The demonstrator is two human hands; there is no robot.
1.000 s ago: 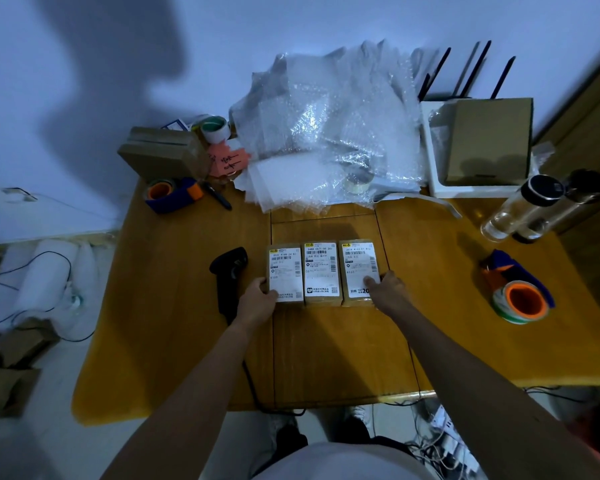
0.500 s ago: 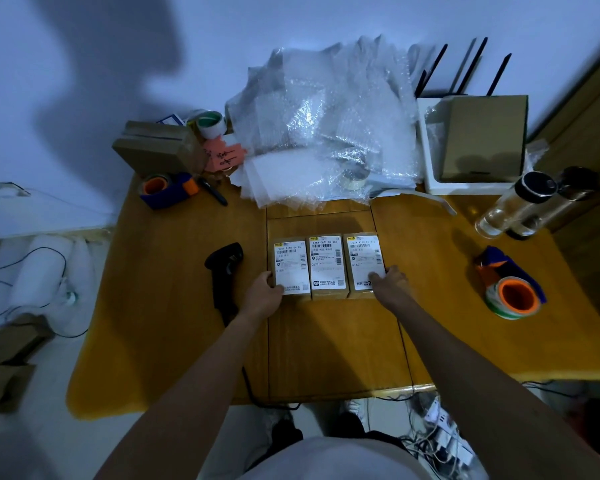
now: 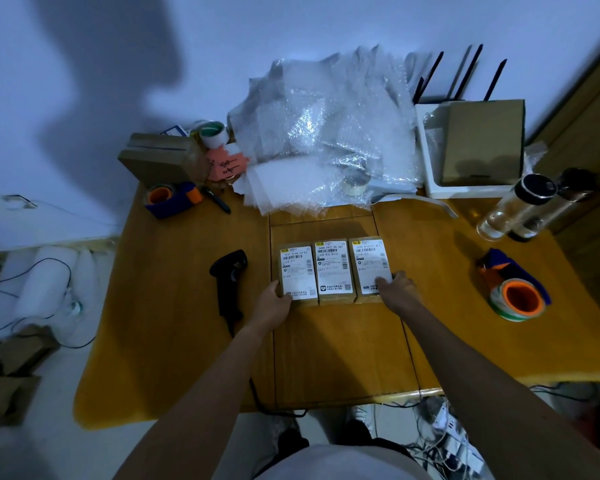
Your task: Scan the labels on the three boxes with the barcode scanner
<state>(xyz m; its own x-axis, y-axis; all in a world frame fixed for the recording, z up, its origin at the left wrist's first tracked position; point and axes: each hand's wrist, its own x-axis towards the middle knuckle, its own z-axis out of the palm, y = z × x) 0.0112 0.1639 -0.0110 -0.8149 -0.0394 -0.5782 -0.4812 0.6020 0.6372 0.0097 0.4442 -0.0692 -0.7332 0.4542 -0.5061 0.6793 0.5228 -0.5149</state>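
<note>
- Three boxes [image 3: 333,270] lie side by side in the middle of the frame, on the wooden surface [image 3: 187,341].
- The left hand [image 3: 274,301] presses the left box's near corner; its grip looks loosely curled.
- The right hand [image 3: 397,289] touches the right box; I cannot tell its grip.
- The black scanner [image 3: 228,282] lies just left of the boxes.

From my feed I see a wooden table [image 3: 173,341] against a pale wall [image 3: 291,26]. At twelve o'clock lies a heap of bubble wrap [image 3: 326,133]. At one o'clock a white tray [image 3: 426,168] holds a brown carton [image 3: 482,140], black antennas [image 3: 464,74] behind it. Two bottles [image 3: 513,206] lean at two o'clock. At three o'clock sits an orange-cored tape roll [image 3: 516,299]. At ten o'clock I make out a cardboard box [image 3: 160,161], a pink note [image 3: 225,162] and a tape dispenser [image 3: 170,199]
</note>
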